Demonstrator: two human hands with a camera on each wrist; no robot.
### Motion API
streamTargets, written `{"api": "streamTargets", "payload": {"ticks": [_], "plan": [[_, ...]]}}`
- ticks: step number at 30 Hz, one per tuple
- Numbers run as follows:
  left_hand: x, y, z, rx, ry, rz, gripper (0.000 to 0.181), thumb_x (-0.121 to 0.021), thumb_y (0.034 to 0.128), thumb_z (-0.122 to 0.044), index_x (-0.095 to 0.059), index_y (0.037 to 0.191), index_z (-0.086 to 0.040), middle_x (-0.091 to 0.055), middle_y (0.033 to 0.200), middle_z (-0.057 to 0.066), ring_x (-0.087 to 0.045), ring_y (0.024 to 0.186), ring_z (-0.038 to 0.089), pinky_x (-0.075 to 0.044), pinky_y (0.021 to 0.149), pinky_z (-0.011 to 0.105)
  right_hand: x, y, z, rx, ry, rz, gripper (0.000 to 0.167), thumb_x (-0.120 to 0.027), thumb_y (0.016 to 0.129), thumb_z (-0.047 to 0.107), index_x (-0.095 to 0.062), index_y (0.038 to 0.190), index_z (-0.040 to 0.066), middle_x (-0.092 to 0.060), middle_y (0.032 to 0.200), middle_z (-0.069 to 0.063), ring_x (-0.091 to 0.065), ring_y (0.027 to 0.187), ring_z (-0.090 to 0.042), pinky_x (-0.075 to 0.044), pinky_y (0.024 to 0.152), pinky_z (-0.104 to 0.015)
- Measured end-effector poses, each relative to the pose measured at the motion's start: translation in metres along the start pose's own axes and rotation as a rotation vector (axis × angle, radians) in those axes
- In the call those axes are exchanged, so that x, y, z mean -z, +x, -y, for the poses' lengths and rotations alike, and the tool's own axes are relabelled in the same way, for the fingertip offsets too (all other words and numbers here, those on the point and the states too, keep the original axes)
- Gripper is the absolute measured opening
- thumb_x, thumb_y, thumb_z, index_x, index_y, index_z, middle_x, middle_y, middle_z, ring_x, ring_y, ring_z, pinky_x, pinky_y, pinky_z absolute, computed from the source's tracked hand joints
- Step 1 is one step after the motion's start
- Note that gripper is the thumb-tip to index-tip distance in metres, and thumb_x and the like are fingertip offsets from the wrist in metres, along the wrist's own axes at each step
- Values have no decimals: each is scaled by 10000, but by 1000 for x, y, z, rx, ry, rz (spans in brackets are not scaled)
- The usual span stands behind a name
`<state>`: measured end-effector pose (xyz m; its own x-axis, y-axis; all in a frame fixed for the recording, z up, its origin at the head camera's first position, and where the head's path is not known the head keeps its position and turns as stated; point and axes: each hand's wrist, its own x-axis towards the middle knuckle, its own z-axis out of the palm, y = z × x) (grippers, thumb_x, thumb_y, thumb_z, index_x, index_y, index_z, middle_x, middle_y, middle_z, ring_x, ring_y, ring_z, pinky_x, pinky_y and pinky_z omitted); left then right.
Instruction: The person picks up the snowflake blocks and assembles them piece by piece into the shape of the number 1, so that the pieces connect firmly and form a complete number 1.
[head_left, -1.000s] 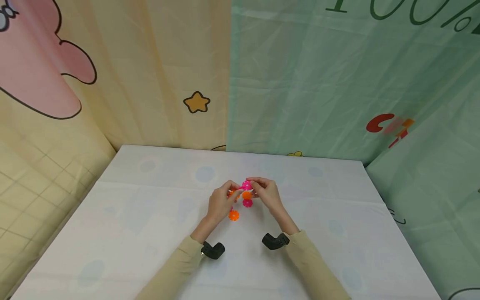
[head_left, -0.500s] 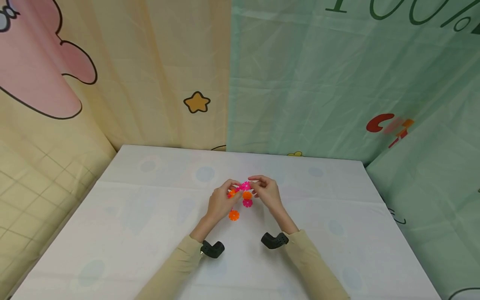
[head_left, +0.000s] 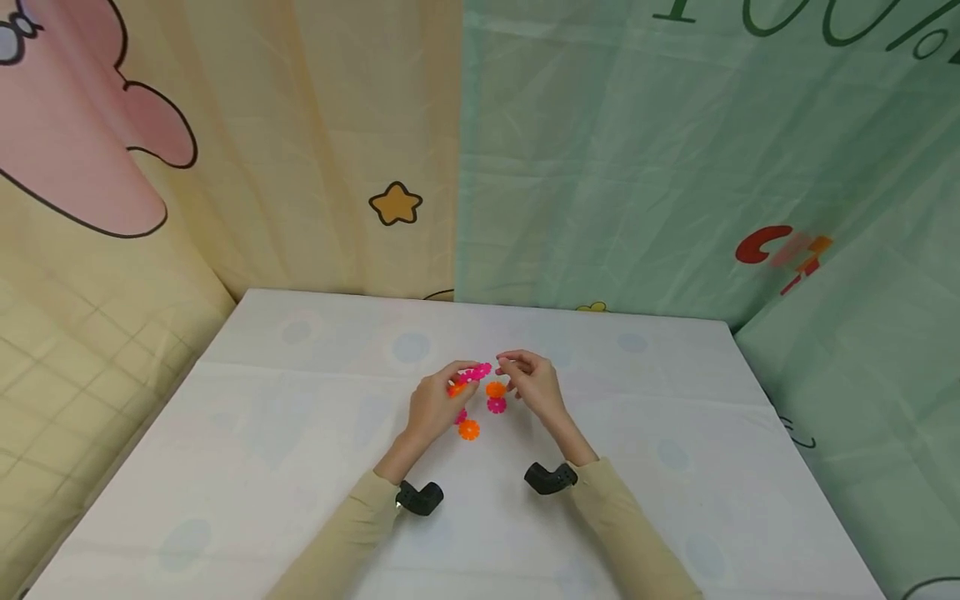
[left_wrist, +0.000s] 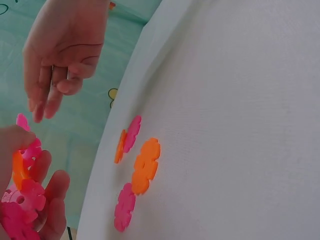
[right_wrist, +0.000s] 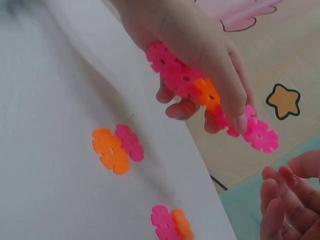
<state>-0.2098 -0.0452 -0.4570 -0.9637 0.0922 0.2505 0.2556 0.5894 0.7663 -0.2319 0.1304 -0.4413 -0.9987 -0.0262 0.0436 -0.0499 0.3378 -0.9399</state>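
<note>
The left hand (head_left: 435, 407) pinches a joined row of notched flower-shaped discs, pink with an orange one (right_wrist: 207, 95) among them; a pink disc (right_wrist: 262, 136) sticks out past the thumb. Facing it, the right hand (head_left: 534, 387) is apart from the row, fingers bent loosely with nothing visible between them; in the left wrist view that hand (left_wrist: 67, 60) hangs above the row. Beneath the hands, an orange disc (head_left: 496, 389) lies against a pink disc (head_left: 497, 405). Nearer the person lies another orange disc (head_left: 469, 430) beside a pink one (right_wrist: 129, 143).
A white cloth with pale blue spots covers the table (head_left: 300, 467). Behind it hang a yellow curtain (head_left: 322, 125) and a green curtain (head_left: 585, 167). Black devices sit at the left wrist (head_left: 420, 498) and the right wrist (head_left: 551, 479).
The left hand has moved slightly left with the disc row, away from the right fingertips. The right hand no longer touches the pink end disc. The discs on the table have not visibly moved.
</note>
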Motion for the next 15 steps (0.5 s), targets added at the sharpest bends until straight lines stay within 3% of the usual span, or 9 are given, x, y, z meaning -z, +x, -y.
{"api": "streamTargets", "payload": {"ticks": [9,15], "plan": [[8,0,1,53,-18,8,319,-661,908,-242,-632,1222,-191,-645,891,74,-419,504,121,-358,452,193,-3,4,-15,-13,-349,122,262,-685,855,125,-673,1111,72,-695,1029,-112,-586,667,-158,-489,570,-232],[10,0,0,43,-41,10,315,-657,911,-251,-629,1215,-173,-615,772,60,-395,497,128,-314,437,195,-8,6,-19,2,-475,170,283,-745,819,156,-691,1088,88,-672,1059,-84,-541,676,-145,-448,580,-229]]}}
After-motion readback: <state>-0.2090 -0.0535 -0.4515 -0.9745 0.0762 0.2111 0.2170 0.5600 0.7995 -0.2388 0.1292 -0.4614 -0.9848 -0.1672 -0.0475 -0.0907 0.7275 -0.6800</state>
